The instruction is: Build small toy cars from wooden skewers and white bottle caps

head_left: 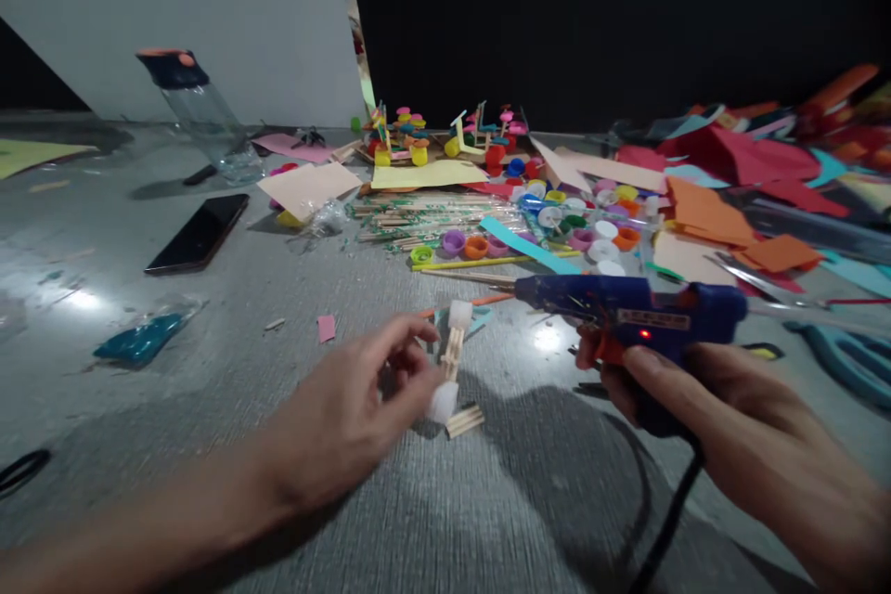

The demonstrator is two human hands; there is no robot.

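My right hand [696,390] is wrapped round the handle of a blue glue gun [633,306], whose nozzle points left and whose small red light is lit. Near the middle, my left hand [376,380] has curled fingers beside a small piece made of wooden sticks [453,353] with a white block [460,314] at its far end and a white cap-like part [444,402] at its near end. The thumb reaches the near white part; whether it grips it is unclear. A short bundle of sticks [465,421] lies just in front.
Behind are wooden skewers [432,218], coloured bottle caps [476,247], paper sheets [418,174] and small colourful models [400,144]. A phone [199,234], bottle [205,116] and teal packet [143,339] stand or lie left. Blue scissors [845,362] lie right. A black cord runs down from the gun.
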